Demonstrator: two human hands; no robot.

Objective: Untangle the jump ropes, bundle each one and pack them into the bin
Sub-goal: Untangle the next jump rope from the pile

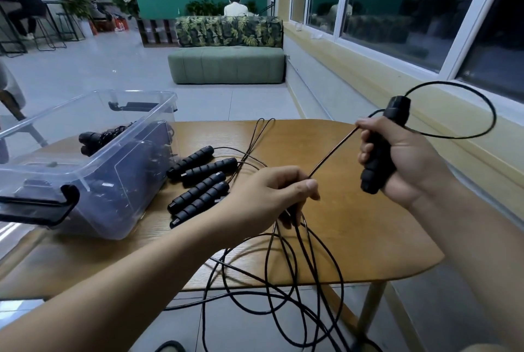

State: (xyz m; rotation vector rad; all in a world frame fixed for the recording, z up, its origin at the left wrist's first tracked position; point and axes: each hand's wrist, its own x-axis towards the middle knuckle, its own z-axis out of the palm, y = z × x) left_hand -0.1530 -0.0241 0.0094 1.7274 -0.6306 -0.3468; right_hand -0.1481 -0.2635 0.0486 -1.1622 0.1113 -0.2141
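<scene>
While my right hand [405, 161] wraps its fingers round the black foam handle [395, 113], my left hand [263, 195] pinches the cord [331, 153] between thumb and curled fingers, and one straight run stretches between the two.

The handle is up off the wooden surface [368, 224], over its right side, and nearly upright. Its long axis leans, butt end down and toward me, cap end up and away toward the window. The cord leaves the cap in a wide loop [487, 113] out to my right. Below my left hand the slack [283, 280] hangs in several crossing loops past the near edge, down toward the floor. That's the tangle, I reckon.

To do this well, I'd hold the handle steady as the anchor and let the cord slide through the left pinch, not yank it. Then I'd free one loop at a time so nothing cinches into a knot.

I'm minding those four loose handles [201, 181] lying side by side next to the clear plastic bin [119, 181]. Their long axes run diagonally, cord ends pointing away to the right, and their cords run toward my left hand, so a hard pull could drag them. Bundled ropes [96, 139] already sit in the bin.
</scene>
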